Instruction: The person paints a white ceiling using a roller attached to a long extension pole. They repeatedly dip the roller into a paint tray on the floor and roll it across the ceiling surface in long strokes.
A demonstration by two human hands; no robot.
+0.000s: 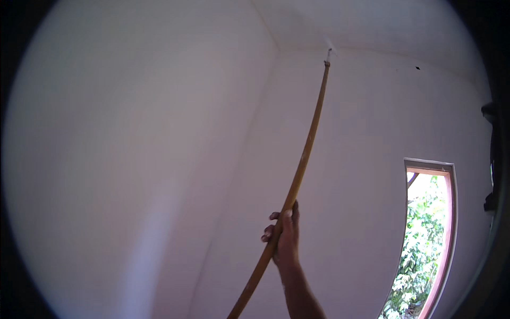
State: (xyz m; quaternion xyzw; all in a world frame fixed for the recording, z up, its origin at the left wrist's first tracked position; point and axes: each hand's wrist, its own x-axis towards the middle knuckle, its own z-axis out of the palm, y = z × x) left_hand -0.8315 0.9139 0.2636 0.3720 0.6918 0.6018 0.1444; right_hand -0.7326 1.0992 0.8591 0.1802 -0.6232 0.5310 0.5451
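My right hand (287,240) is wrapped around a long yellow-brown wooden pole (303,159), with the fingertips showing on its left side and the thumb lying along it. The pole slants up from the lower edge to the far top of the wall. A small whitish fitting (328,56) sits on its upper end, close to where wall and ceiling meet; its kind is too small to make out, and I cannot tell if it touches. The pole's lower end is out of the picture, and so is my left hand.
Pale walls meet in a corner left of the pole, under a pale ceiling (372,26). A narrow window opening (451,212) at the right shows green leaves outside. A small black spot (417,68) marks the upper wall. Dark objects (490,154) stand at the right rim.
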